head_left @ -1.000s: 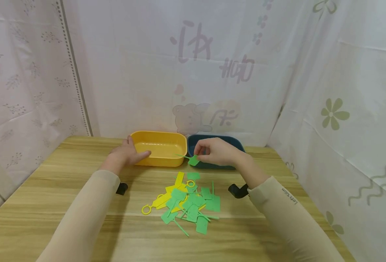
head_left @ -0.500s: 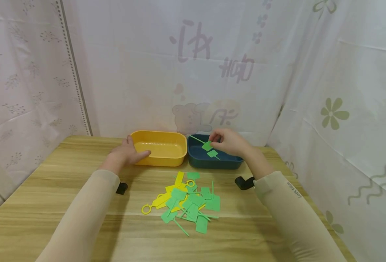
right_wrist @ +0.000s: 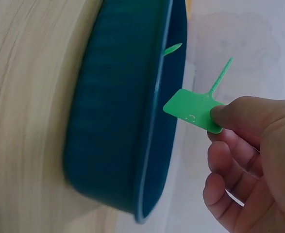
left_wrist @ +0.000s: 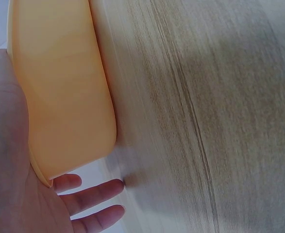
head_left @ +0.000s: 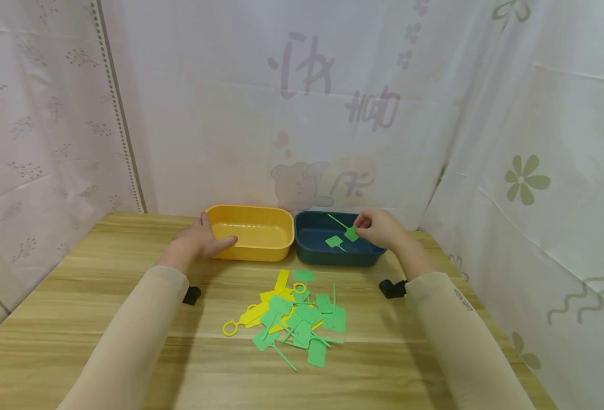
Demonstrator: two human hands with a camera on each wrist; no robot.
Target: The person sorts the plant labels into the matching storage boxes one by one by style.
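Over the blue box (head_left: 338, 256), my right fingers (right_wrist: 221, 156) pinch a green tag (right_wrist: 191, 108), straight left fingers (left_wrist: 94, 196) likely steadying the yellow box (left_wrist: 69, 97).

Taking the heaped green tags (head_left: 334, 320) and yellow tags (head_left: 253, 314) as dial centre, looks like thin, smooth plastic there. At eleven o'clock, looks like smooth plastic in the yellow tub (head_left: 251, 253), glossy inside. At one, smooth, satiny plastic in the blue tub (head_left: 333, 258). Underneath, shows smooth wood grain on the bench (head_left: 76, 307). At three and nine, matt cloth in the sleeves (head_left: 456, 336). At twelve, creased, cloth-like sheeting in the curtain (head_left: 220, 125).
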